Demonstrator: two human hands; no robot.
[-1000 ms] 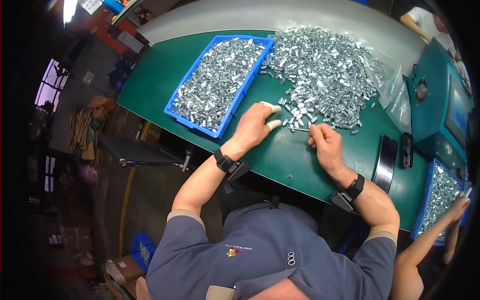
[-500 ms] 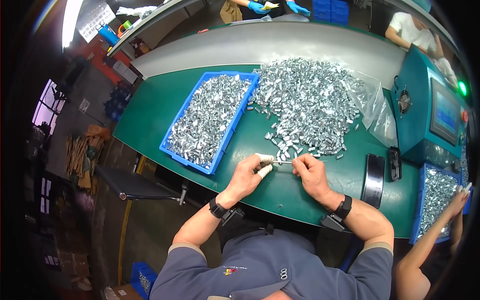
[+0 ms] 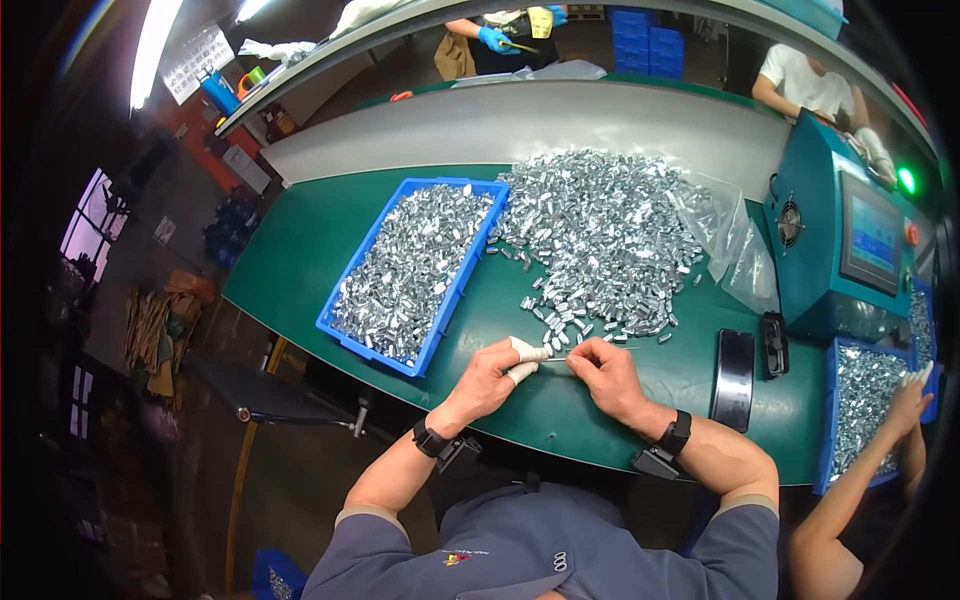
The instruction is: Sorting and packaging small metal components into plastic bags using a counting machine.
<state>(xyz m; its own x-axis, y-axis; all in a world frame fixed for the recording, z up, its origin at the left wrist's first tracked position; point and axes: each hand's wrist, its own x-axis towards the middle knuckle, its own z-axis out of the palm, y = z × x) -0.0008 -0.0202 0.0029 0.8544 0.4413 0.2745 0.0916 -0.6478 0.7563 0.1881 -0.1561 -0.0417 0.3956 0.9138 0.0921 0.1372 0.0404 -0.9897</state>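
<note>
In front of the heap, my left hand (image 3: 484,380) pinches a small silvery metal piece (image 3: 554,359), mostly hidden by white finger covers on its thumb and forefinger. Close on its right, my right hand (image 3: 610,380) is closed on a thin metal rod (image 3: 628,348) whose end sticks out past the fingers. The rod's other end points at the piece; whether it is inside cannot be seen. Beyond the hands spreads a big heap of small shiny metal parts (image 3: 610,240). A blue tray (image 3: 447,310) full of similar parts lies to the left.
Clear plastic bags (image 3: 748,265) lie by a teal machine (image 3: 815,230) with a screen. A black oblong holder (image 3: 733,380) and a smaller black case (image 3: 774,345) sit on the green table (image 3: 290,255). At right, a co-worker's arm (image 3: 860,475) reaches over another blue tray (image 3: 828,450).
My right hand has moved closer to my left, shortening the visible rod between them. The whole view has shifted, so the table appears lower.
</note>
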